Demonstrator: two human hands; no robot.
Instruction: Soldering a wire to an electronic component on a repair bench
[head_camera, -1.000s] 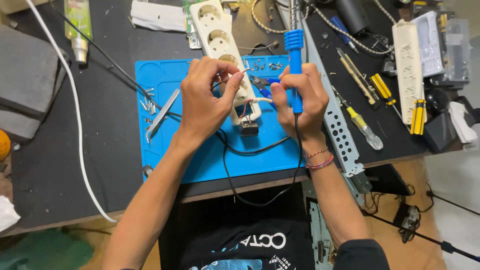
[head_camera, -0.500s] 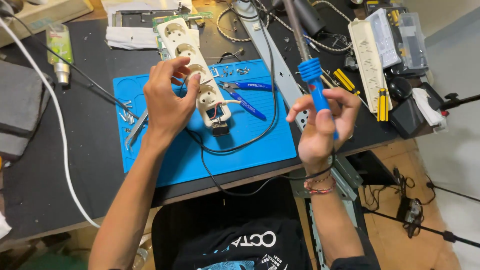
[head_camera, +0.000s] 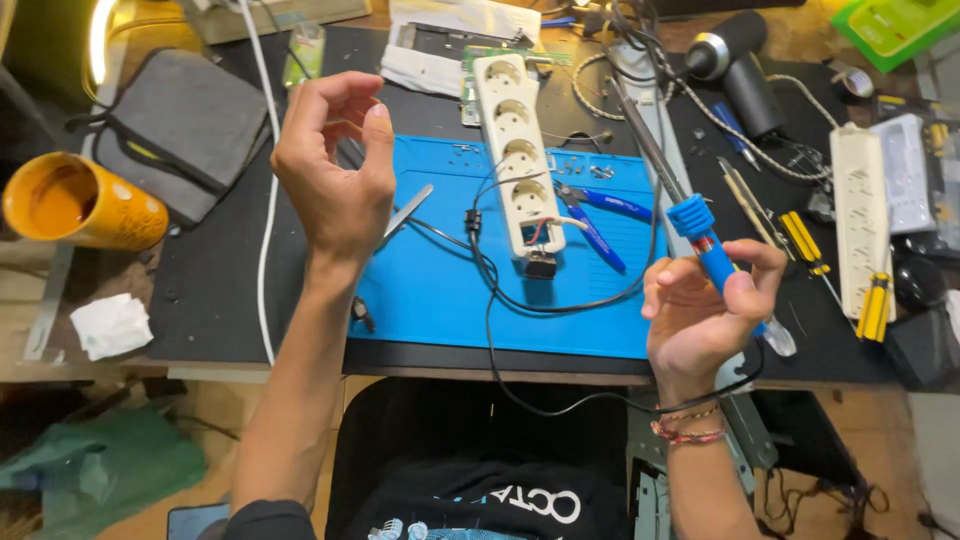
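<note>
The soldering iron (head_camera: 700, 245), blue-handled with a long metal shaft, is held in the right hand (head_camera: 705, 315) above the right edge of the blue mat (head_camera: 430, 290). Its shaft points up and to the left, away from the person. The right fingers (head_camera: 745, 270) are clenched around the handle, thumb side toward the mat. A black cord runs from the handle's lower end, loops below the counter edge and passes back up across the mat. Woven bracelets (head_camera: 688, 428) sit on the right wrist.

The left hand (head_camera: 335, 165) is raised over the left edge of the mat. Its fingers (head_camera: 350, 95) are curled loosely and released, grasping nothing that can be made out.

Between the hands, a white four-socket power strip (head_camera: 515, 150) lies lengthwise on the mat. Its near end is open, with red and white wires and a small black part (head_camera: 540, 265) exposed there. Blue-handled pliers (head_camera: 600, 215) lie just beside the strip on its right. Metal tweezers (head_camera: 405, 212) lie on the mat near the left hand.

The mat rests on a dark counter (head_camera: 220, 310). To the left are a grey pouch (head_camera: 185, 125), a yellow cup (head_camera: 80, 205) and a crumpled white tissue (head_camera: 110, 325). To the right are a second white power strip (head_camera: 860, 215), yellow-and-black screwdrivers (head_camera: 875, 300) and a black cylindrical tool (head_camera: 735, 50).
</note>
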